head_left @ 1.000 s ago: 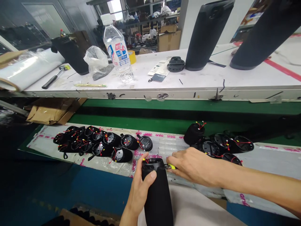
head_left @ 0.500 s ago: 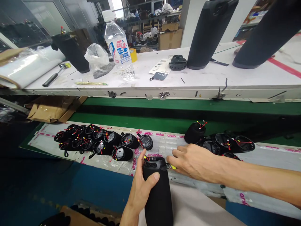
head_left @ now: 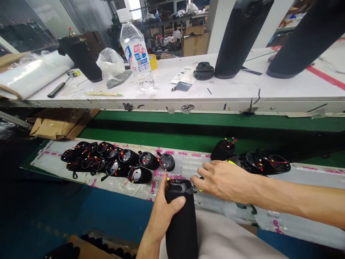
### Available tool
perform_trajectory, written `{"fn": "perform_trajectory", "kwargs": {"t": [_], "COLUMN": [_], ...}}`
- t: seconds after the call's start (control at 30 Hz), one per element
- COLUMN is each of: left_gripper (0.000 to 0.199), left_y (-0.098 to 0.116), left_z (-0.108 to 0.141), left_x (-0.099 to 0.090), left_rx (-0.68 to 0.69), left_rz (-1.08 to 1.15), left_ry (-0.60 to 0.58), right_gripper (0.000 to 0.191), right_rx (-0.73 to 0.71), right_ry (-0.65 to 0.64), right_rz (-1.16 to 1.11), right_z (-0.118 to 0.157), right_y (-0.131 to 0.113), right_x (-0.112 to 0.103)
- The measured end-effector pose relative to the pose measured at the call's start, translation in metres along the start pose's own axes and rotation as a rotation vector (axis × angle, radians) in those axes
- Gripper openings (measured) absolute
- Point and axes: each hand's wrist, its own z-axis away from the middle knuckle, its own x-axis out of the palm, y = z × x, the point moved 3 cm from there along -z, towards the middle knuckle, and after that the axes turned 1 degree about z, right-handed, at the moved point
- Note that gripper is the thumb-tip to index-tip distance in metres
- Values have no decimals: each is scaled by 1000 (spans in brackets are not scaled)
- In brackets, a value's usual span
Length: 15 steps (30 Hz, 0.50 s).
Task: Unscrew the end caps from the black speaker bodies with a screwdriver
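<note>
Blk cylinder (head_left: 182,223) — prob. stiff, lightish; best grip mid-body, below wires (head_left: 169,179). L hand (head_left: 165,212) clasps its upper L side; R hand (head_left: 219,180), just R of it — curled round yellow tool (head_left: 234,163).

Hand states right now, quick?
Left hand: closed around the black cylinder, near its top.
Right hand: closed on a yellow-handled tool, mostly hidden.

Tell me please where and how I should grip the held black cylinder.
Best grip the black cylinder around its upper body, coming from the left: the tall, round side likely suits a wrapping grip, and the strap sits at the right of the rim.
</note>
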Motion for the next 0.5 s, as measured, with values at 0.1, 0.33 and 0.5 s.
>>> {"fn": "perform_trajectory", "kwargs": {"t": [0.1,0.33,0.5], "left_gripper": [86,73,70], "left_y": [5,4,-2], "left_z": [0,1,-4], "left_x": [4,6,5], "left_rx": [29,27,28], "left_rz": [-28,-104,-128], "left_ry": [-64,-35,-92], "right_gripper": [14,15,19], "right_rx": [-21,-31,-37], "right_ry": [17,7,0], "right_rz": [53,128,112], "right_z": [0,1,1], "right_y": [1,-1,-4], "right_x": [-6,-10,-6]}}
